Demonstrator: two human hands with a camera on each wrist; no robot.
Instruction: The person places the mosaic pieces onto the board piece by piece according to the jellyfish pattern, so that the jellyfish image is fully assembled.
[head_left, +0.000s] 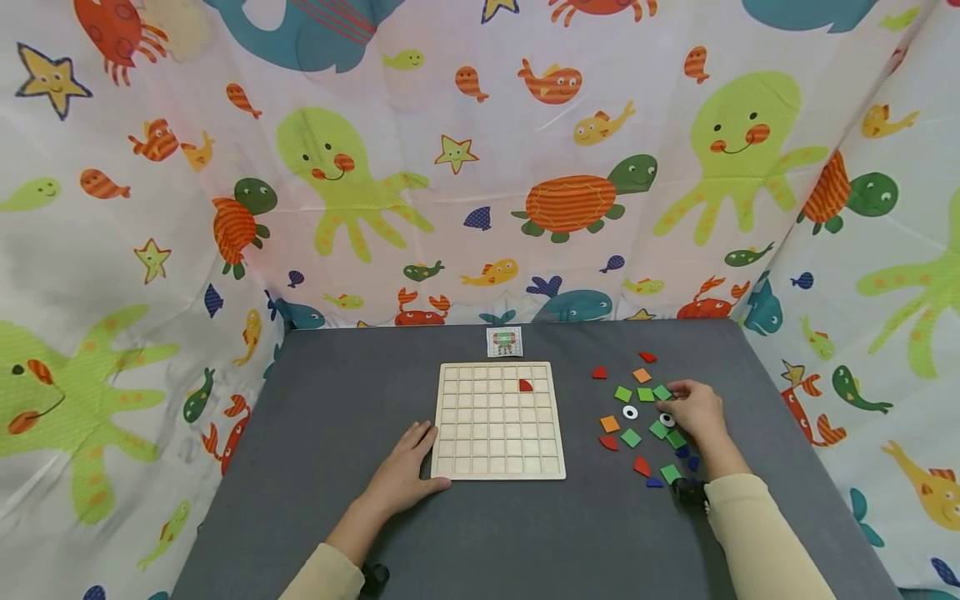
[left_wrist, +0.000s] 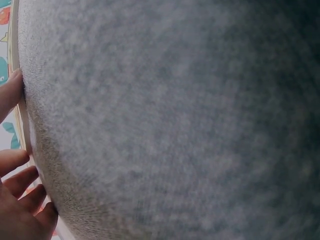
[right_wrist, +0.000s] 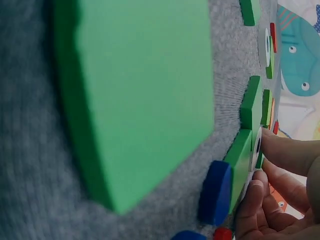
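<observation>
A pale wooden grid board [head_left: 498, 421] lies flat on the table, with one red quarter-round piece [head_left: 526, 385] in a cell of its upper right part. My left hand [head_left: 405, 471] rests along the board's left edge, thumb at the near corner; in the left wrist view its fingers [left_wrist: 31, 197] touch the rim. Among the loose pieces on the right, my right hand [head_left: 697, 410] pinches a green square tile [head_left: 661, 392] between thumb and finger. A white ring-shaped piece [head_left: 666, 419] lies just under the thumb and partly hides that tile in the right wrist view.
Several green, orange, red and blue pieces, such as an orange square [head_left: 609, 424] and a red piece [head_left: 642, 466], lie scattered right of the board. Another white ring [head_left: 630, 412] is among them. A small picture card [head_left: 504, 342] lies behind the board. A patterned curtain [head_left: 450, 225] surrounds the table.
</observation>
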